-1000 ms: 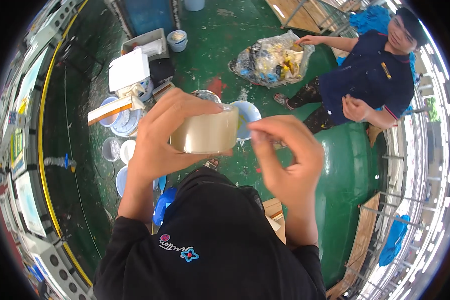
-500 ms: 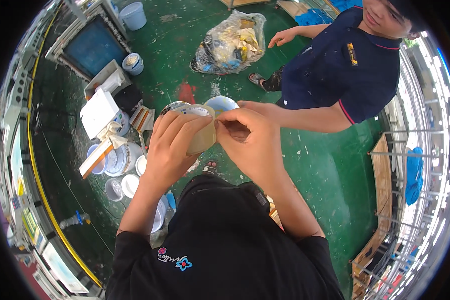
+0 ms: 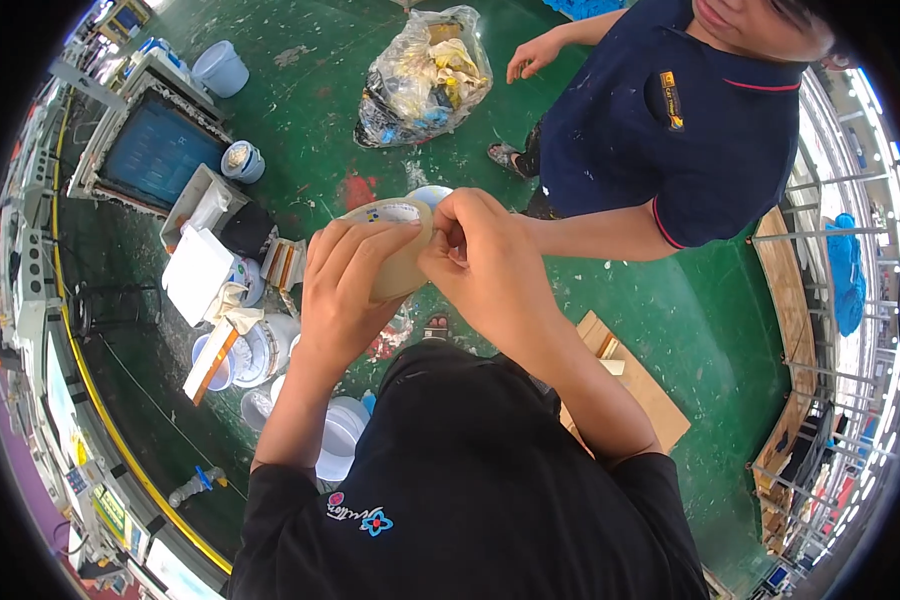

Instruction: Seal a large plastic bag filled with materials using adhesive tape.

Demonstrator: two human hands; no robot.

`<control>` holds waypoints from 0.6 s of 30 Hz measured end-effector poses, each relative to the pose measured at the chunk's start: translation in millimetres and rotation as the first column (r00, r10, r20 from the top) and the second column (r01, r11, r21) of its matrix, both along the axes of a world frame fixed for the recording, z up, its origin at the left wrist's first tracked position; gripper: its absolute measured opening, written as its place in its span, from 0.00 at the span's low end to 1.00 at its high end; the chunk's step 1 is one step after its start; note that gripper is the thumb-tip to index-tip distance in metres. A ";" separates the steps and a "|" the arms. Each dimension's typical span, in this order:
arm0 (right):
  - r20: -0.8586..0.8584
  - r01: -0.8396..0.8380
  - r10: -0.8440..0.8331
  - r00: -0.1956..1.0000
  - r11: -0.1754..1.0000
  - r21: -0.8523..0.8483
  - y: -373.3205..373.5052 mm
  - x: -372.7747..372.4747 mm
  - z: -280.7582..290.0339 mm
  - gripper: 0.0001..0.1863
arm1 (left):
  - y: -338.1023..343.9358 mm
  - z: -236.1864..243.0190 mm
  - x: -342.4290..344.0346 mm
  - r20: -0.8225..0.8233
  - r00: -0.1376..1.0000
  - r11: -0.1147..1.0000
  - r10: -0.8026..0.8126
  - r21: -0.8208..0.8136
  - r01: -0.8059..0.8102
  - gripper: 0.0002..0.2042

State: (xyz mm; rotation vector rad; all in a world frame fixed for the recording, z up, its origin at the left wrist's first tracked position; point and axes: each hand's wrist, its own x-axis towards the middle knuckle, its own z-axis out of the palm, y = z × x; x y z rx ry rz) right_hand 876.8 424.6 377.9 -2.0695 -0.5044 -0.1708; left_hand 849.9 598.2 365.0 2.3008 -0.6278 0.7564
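A wide roll of yellowish, translucent tape is held up in front of me, its white core showing. Wrapped over its left side, my left hand grips it with the thumb at the core. My right hand is closed in a pinch at the roll's right edge; whatever lies between its fingertips is too small to make out. Just behind the roll shows part of a pale blue round container. A co-worker's forearm reaches toward it, the hand hidden behind mine.
The co-worker in a dark blue shirt stands close at the right. Buckets and a white board crowd the left. A clear bag of waste lies ahead on the green floor. At right is a metal rack; cardboard lies nearer.
The view has shifted, bringing the cardboard on the right into sight. My right hand's fingers have drawn tighter together at the tape's edge, while the left keeps its grip.
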 end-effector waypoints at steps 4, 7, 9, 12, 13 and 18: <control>-0.012 0.029 -0.029 1.000 1.000 0.001 -7.2 -0.3 -0.4 0.07 | -3.2 1.1 3.2 0.005 1.000 1.000 0.002 -0.001 -0.002 0.29; -0.101 -0.011 0.037 0.994 0.968 0.251 -14.5 -1.9 1.2 0.09 | -2.9 2.5 4.5 0.015 1.000 1.000 0.025 -0.012 -0.025 0.28; -0.094 0.000 0.026 0.995 0.963 0.271 -14.9 -4.3 0.6 0.07 | -2.6 2.8 4.9 0.016 0.999 0.999 0.036 -0.019 -0.036 0.27; -0.060 0.022 0.003 0.998 0.914 0.406 -1.8 -9.0 -4.1 0.06 | -2.3 2.6 4.9 0.028 0.999 0.999 0.033 -0.010 -0.032 0.27; -0.060 0.033 -0.010 0.998 0.911 0.411 0.8 -10.0 -5.1 0.06 | -2.5 2.6 3.9 0.032 0.999 0.999 0.032 -0.012 -0.032 0.27; 0.036 0.073 -0.083 0.996 0.973 0.220 5.4 -11.2 -5.1 0.06 | -1.2 4.6 3.7 0.055 0.998 0.999 0.038 0.010 -0.038 0.28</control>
